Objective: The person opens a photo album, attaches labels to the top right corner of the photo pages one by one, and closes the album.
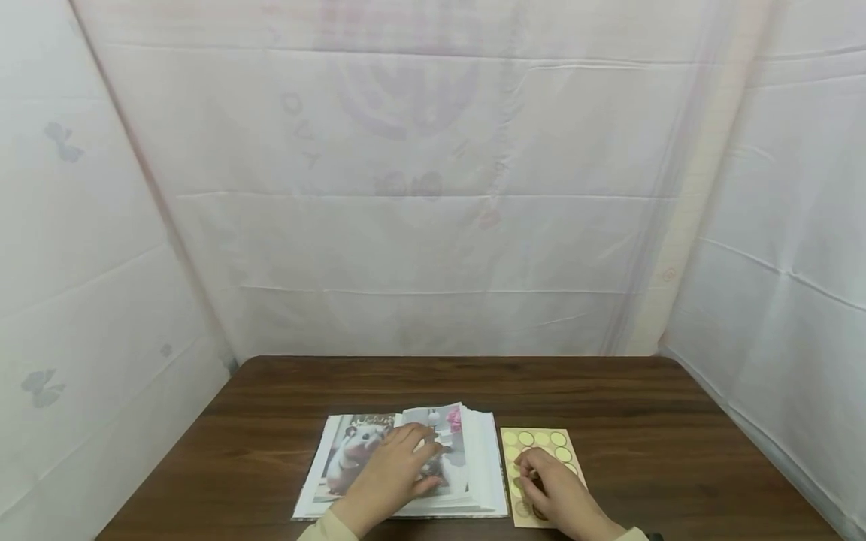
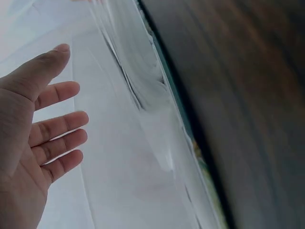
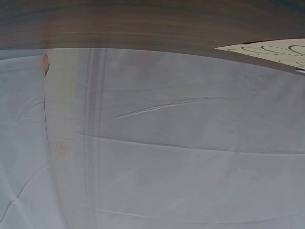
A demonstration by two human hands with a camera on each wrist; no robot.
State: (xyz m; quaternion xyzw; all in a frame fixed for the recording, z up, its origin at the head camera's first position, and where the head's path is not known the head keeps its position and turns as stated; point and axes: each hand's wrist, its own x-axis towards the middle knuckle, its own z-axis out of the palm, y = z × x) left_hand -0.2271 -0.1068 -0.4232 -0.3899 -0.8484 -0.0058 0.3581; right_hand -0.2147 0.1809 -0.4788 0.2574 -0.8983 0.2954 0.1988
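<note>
A thick picture book (image 1: 485, 458) lies open on the table, its left page showing a white, mouse-like animal in a crown. Over its pages, my left hand (image 1: 395, 467) reaches with relaxed, slightly spread fingers. The left wrist view shows that hand (image 2: 35, 129) holding nothing, beside the book's pages (image 2: 157, 124). My right hand (image 1: 560, 490) is over a yellow sheet of round stickers (image 1: 512, 443) right of the book, fingers bent and thumb near the index fingertip. I cannot tell if it pinches a sticker. In the right wrist view only the sheet's corner (image 3: 267, 49) shows; that hand is outside it.
The dark wooden table (image 1: 649, 436) reaches back to a white cloth backdrop (image 1: 433, 248). More white cloth hangs at the left (image 1: 81, 263) and right (image 1: 798, 225) sides. A dark band (image 1: 654, 536) is at my right wrist.
</note>
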